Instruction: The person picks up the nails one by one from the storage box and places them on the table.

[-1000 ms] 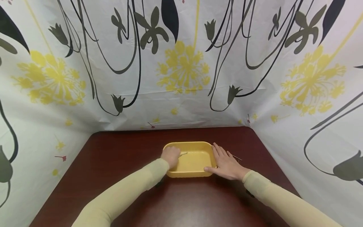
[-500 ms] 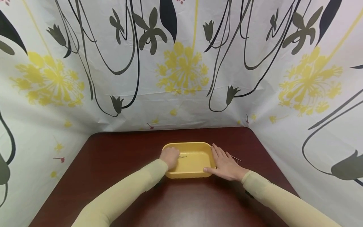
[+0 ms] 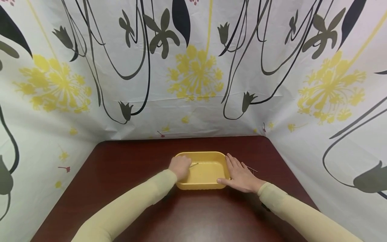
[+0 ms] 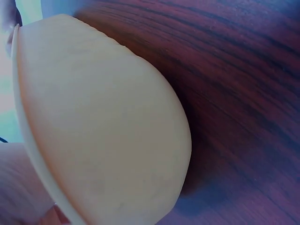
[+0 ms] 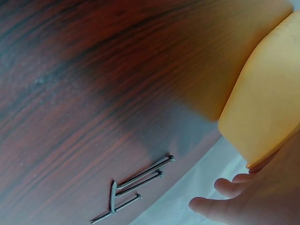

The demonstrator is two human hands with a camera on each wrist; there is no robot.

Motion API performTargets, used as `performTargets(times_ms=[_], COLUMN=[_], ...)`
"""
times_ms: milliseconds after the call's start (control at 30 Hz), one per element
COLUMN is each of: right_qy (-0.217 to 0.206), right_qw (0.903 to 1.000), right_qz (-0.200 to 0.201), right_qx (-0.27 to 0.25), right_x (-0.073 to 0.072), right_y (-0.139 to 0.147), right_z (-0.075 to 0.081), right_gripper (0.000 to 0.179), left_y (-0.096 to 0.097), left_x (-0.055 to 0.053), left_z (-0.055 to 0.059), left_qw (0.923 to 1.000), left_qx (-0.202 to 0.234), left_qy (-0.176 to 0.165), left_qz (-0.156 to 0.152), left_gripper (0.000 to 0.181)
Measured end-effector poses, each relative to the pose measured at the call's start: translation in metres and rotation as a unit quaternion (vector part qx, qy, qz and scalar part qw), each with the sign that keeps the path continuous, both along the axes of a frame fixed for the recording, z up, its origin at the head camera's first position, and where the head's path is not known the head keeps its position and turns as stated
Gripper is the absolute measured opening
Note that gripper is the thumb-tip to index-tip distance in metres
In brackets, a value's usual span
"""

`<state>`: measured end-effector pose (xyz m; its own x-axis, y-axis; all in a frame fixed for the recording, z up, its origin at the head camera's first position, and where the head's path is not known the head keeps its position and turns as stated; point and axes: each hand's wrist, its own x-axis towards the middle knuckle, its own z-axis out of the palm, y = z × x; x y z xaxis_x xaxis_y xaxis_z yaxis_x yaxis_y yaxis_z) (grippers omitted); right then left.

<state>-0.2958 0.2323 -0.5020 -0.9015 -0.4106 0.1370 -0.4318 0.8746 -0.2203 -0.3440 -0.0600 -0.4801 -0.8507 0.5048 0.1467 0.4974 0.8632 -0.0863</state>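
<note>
If my left hand (image 3: 180, 167), gripping a nail (image 3: 194, 164), pushes hard, the tray (image 3: 202, 186) may skid past my straight-fingered right hand (image 3: 242, 175) at three o'clock.

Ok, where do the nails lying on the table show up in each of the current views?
Right wrist: the nails lie left of centre, near the bottom edge.
Head: right of centre, beside the right hand, which seems to hide some of them.
Left wrist: not in it.
Shared landmark: the yellow tray, visible in all three views.
</note>
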Motion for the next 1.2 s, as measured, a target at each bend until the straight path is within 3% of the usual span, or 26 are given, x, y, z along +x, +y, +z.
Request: performTargets(times_ms=[600, 1000, 1200], right_qy=[-0.004, -0.006, -0.007], right_qw=[1.0, 1.0, 1.0], right_qz=[-0.002, -0.002, -0.004], right_qx=[-0.002, -0.002, -0.002], right_x=[0.0, 0.0, -0.001], right_y=[0.002, 0.001, 0.001], right_z=[-0.001, 0.0, -0.001], right_gripper=[0.111, 0.113, 0.114], left_y=[-0.016, -0.039, -0.055], left_x=[0.015, 0.022, 0.022], left_z=[0.009, 0.022, 0.024], left_qw=[0.9985, 0.9984, 0.9967], left_qx=[-0.014, 0.025, 0.03], left_qy=[0.047, 0.047, 0.073], left_qz=[-0.024, -0.021, -0.018], left_gripper=[0.013, 0.009, 0.013])
